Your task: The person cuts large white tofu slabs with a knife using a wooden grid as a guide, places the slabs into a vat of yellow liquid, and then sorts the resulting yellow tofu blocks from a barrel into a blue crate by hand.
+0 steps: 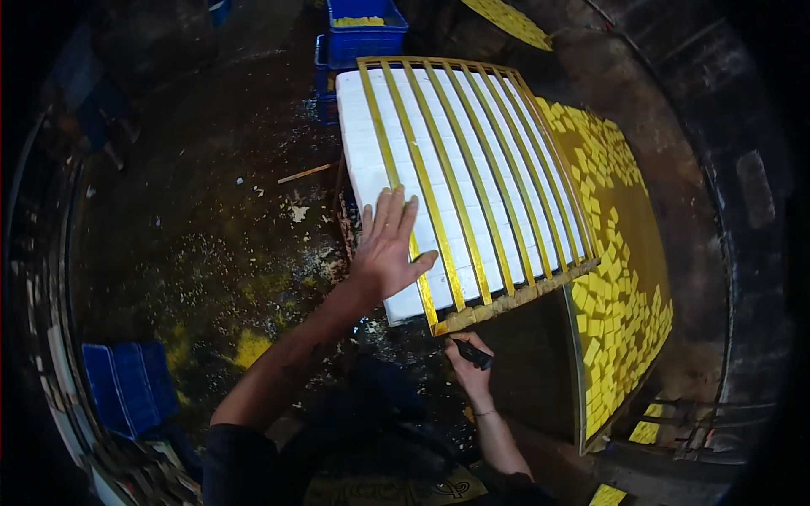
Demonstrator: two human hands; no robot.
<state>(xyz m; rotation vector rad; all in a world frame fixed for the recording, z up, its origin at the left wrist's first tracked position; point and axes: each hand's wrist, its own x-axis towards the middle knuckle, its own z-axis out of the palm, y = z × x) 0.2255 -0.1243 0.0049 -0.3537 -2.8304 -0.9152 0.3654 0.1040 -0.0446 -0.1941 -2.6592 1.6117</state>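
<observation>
Dark floor (211,211); yellow pieces (359,21) in crate (367,49) beyond frame (515,300).

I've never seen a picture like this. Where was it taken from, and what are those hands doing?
There is no machine doing the handling, just a person's bare hands. One wide camera on the head looks down, so straight edges look curved near the rim. The left hand lies spread over a yellow slatted frame, which sits on rows of white blocks. The right hand, by the frame's near corner, grips something with a dark handle; the rest is hard to make out. To the right, many small yellow pieces lie scattered on a broad board.
</observation>
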